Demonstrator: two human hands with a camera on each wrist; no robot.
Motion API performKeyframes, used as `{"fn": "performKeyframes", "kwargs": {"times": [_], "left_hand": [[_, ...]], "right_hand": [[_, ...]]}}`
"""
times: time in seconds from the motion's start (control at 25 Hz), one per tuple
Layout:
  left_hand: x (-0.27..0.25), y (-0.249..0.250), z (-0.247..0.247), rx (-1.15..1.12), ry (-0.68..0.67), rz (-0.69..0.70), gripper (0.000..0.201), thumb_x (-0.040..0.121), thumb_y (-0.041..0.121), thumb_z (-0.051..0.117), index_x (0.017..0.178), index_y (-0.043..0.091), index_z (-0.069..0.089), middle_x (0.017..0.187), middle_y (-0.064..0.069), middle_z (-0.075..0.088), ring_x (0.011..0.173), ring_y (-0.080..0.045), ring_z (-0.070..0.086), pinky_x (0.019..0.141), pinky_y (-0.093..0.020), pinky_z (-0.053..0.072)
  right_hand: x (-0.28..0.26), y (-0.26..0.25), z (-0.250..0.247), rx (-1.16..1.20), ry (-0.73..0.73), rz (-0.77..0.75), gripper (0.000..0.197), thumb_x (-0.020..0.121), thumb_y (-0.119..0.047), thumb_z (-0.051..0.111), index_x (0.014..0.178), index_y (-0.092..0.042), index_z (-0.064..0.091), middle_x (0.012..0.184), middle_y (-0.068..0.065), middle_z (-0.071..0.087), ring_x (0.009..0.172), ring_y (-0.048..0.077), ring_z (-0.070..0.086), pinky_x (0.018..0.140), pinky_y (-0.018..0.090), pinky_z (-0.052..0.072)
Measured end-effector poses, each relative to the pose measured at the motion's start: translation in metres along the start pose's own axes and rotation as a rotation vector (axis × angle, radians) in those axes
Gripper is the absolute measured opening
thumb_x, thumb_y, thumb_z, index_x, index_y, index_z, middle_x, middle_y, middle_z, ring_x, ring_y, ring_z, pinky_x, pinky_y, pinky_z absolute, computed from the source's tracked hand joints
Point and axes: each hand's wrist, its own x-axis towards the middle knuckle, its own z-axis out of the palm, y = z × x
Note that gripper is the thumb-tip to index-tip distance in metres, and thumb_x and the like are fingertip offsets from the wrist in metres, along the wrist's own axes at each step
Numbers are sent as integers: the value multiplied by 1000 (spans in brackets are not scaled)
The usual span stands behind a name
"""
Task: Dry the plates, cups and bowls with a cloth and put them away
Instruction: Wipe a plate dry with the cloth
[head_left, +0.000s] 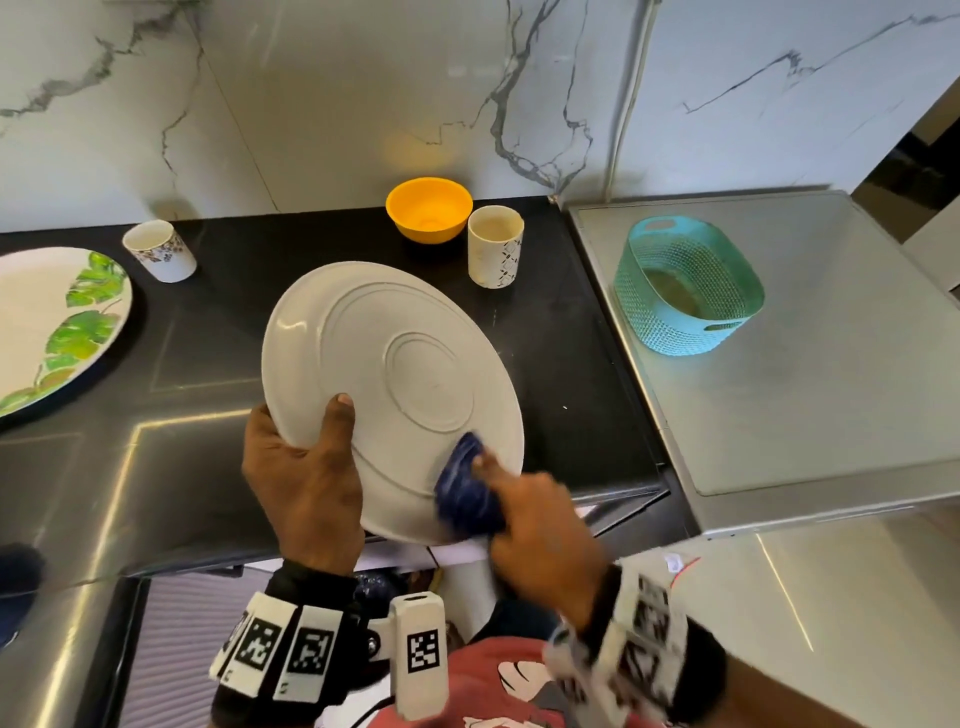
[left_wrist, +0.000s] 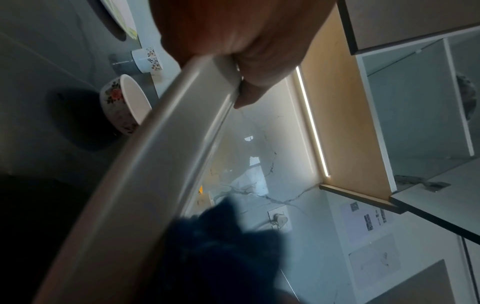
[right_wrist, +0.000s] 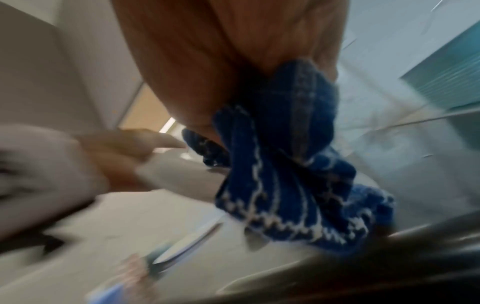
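A large white plate (head_left: 395, 364) is held tilted above the black counter, its underside with raised rings facing me. My left hand (head_left: 304, 467) grips its lower left rim, thumb on the underside; the left wrist view shows the rim (left_wrist: 145, 174) under that hand (left_wrist: 241, 47). My right hand (head_left: 535, 519) holds a bunched blue patterned cloth (head_left: 465, 488) against the plate's lower right edge. The right wrist view is blurred and shows the cloth (right_wrist: 283, 164) gripped under the hand (right_wrist: 221, 61).
On the counter (head_left: 545, 364) stand a yellow bowl (head_left: 428, 208), a white cup (head_left: 494, 252) beside it, a floral cup (head_left: 158, 249) and a leaf-print plate (head_left: 47, 322) at far left. A teal basket (head_left: 685, 286) sits on the steel surface (head_left: 831, 389). A floral bowl (left_wrist: 122, 105) shows in the left wrist view.
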Motion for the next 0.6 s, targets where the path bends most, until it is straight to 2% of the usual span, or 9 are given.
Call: {"fn": "performKeyframes", "kwargs": {"times": [0.08, 0.16, 0.24, 0.28, 0.36, 0.4, 0.48, 0.56, 0.6], "left_hand": [[3, -6, -3, 2, 7, -33, 41, 81, 14, 77, 115, 8, 55, 106, -7, 68, 88, -18, 68, 71, -29, 58], [4, -9, -5, -20, 14, -68, 39, 81, 12, 77, 114, 9, 55, 104, -5, 68, 88, -17, 68, 73, -30, 58], [5, -8, -7, -63, -3, -77, 42, 81, 11, 76, 117, 5, 55, 107, -6, 68, 91, -18, 68, 72, -27, 58], [5, -7, -7, -80, -25, -71, 44, 82, 10, 76, 120, 2, 54, 109, -8, 68, 92, -19, 69, 72, -27, 58], [3, -4, -6, -91, -71, -61, 48, 82, 8, 74, 124, -2, 53, 112, -11, 68, 93, -18, 70, 72, -27, 59], [2, -3, -6, -94, -73, -61, 48, 83, 8, 74, 125, -3, 53, 112, -11, 68, 92, -17, 70, 72, -26, 58], [4, 0, -7, -89, -60, -49, 47, 83, 7, 73, 125, -2, 53, 111, -9, 68, 89, -13, 70, 70, -22, 57], [8, -1, -8, -103, -75, -53, 45, 84, 7, 73, 124, -1, 54, 109, -7, 68, 88, -12, 69, 69, -20, 56], [9, -3, -9, -114, -77, -66, 44, 83, 6, 73, 123, 0, 54, 109, -8, 68, 89, -14, 69, 69, -21, 56]], "right_hand": [[-32, -22, 15, 92, -30, -152, 60, 75, -7, 63, 133, -16, 55, 128, 4, 63, 114, 19, 59, 102, 27, 46], [-30, -16, 19, 47, 0, -140, 61, 75, -12, 62, 135, -14, 53, 131, 5, 61, 117, 19, 58, 102, 31, 47], [-5, 9, 16, -6, 36, 50, 51, 73, -12, 55, 124, -14, 59, 111, 11, 70, 100, 31, 66, 87, 38, 54], [14, 23, 8, -11, 72, 187, 40, 73, -12, 53, 112, -13, 63, 101, 14, 71, 94, 36, 66, 79, 39, 54], [43, 43, -8, 34, 150, 442, 14, 77, -8, 53, 85, -6, 64, 90, 20, 69, 90, 41, 63, 69, 33, 46], [46, 44, -8, 35, 167, 452, 8, 77, -5, 54, 78, -6, 61, 89, 21, 68, 89, 41, 62, 66, 32, 42], [29, 25, 1, 32, 153, 304, 12, 74, -3, 55, 82, -7, 63, 87, 16, 69, 82, 35, 63, 63, 28, 39], [-6, -1, 16, 82, 130, 124, 26, 73, -7, 54, 95, -10, 68, 86, 7, 72, 72, 23, 63, 60, 19, 39], [-15, -4, 21, 76, 105, 87, 31, 73, -10, 53, 101, -12, 68, 89, 4, 72, 73, 21, 63, 62, 16, 41]]}}
